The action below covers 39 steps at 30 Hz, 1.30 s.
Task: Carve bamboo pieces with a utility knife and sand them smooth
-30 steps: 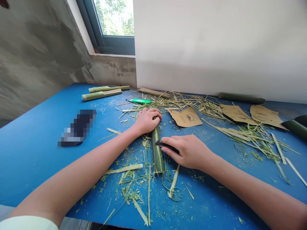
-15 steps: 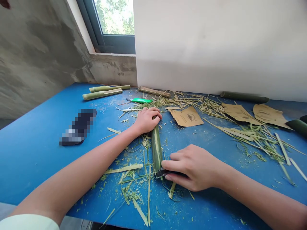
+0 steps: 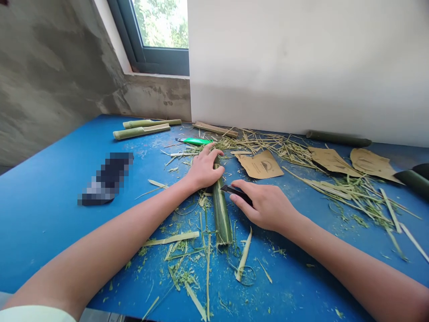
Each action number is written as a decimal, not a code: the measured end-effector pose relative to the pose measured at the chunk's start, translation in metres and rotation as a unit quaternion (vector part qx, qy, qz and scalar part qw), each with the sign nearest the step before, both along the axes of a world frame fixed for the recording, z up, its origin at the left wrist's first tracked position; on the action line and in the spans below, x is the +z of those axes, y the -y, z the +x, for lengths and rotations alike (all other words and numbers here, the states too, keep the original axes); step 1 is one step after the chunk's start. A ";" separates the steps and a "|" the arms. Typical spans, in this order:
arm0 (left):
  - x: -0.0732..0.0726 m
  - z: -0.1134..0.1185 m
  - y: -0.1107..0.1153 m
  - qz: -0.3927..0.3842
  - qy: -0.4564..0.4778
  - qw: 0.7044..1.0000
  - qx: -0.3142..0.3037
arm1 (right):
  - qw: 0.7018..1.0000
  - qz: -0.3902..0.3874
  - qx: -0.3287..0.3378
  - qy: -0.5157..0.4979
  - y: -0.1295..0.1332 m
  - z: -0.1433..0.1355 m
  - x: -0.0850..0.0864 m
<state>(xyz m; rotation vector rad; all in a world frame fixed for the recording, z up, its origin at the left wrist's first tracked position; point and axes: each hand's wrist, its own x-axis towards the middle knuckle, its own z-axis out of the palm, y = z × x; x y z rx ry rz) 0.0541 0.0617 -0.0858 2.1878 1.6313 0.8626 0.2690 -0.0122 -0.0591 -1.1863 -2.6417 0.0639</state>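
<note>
My left hand (image 3: 205,167) lies over the far end of a green bamboo piece (image 3: 221,219), the thumb against it and the other fingers stretched out loosely past it. The bamboo lies lengthwise in front of me, with a pale strip along its top. A black utility knife (image 3: 239,194) is in my right hand (image 3: 268,203), its tip at the bamboo's upper right side, just below my left thumb. Pale shavings (image 3: 187,268) and a longer bamboo sliver (image 3: 244,256) lie around the near end.
On the blue table (image 3: 50,214) are a pixelated dark object (image 3: 112,172), a green cutter (image 3: 196,141), two cut bamboo pieces (image 3: 142,131), torn brown sandpaper sheets (image 3: 261,165), and heaps of strips (image 3: 358,197). A whole bamboo tube (image 3: 338,137) lies by the white panel (image 3: 301,67).
My right hand with the knife has moved from the bamboo's near end up toward my left hand. My left fingers have loosened and spread. The near end is now uncovered.
</note>
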 end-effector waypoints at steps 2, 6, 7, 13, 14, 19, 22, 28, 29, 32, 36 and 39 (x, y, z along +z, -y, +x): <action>0.001 0.000 0.000 -0.012 0.013 1.000 0.010 | 1.000 0.009 -0.007 0.013 -0.002 0.002 0.000; 0.000 -0.001 -0.002 0.015 0.038 0.999 -0.015 | 0.999 0.013 -0.014 0.026 -0.004 0.004 -0.002; 0.000 -0.002 -0.002 0.029 0.046 0.998 -0.031 | 0.999 0.013 -0.014 0.027 -0.004 0.004 -0.002; 0.001 -0.003 0.003 -0.012 0.075 0.991 -0.106 | 0.999 0.014 -0.017 0.028 -0.007 0.005 -0.004; 0.002 -0.002 0.004 -0.018 0.074 0.991 -0.112 | 0.999 0.013 -0.016 0.026 -0.008 0.005 -0.004; 0.005 0.000 0.006 -0.028 0.076 0.990 -0.111 | 1.000 0.010 0.010 0.020 -0.007 0.004 -0.004; 0.005 0.002 0.006 -0.036 0.079 0.990 -0.111 | 1.000 0.013 0.019 0.018 -0.006 0.001 -0.003; 0.006 0.006 0.005 -0.045 0.086 0.988 -0.117 | 0.999 0.029 0.024 0.027 -0.006 -0.002 -0.002; 0.006 0.007 0.006 -0.047 0.088 0.988 -0.116 | 0.999 0.034 0.024 0.028 -0.007 -0.003 -0.002; 0.006 0.008 0.006 -0.053 0.103 0.988 -0.106 | 0.998 0.046 0.028 0.034 -0.009 -0.003 -0.003; 0.006 0.009 0.007 -0.064 0.120 0.986 -0.100 | 0.997 0.045 0.046 0.048 -0.014 -0.001 -0.002; 0.006 0.010 0.006 -0.077 0.118 0.985 -0.100 | 0.997 0.030 0.051 0.044 -0.016 -0.001 -0.002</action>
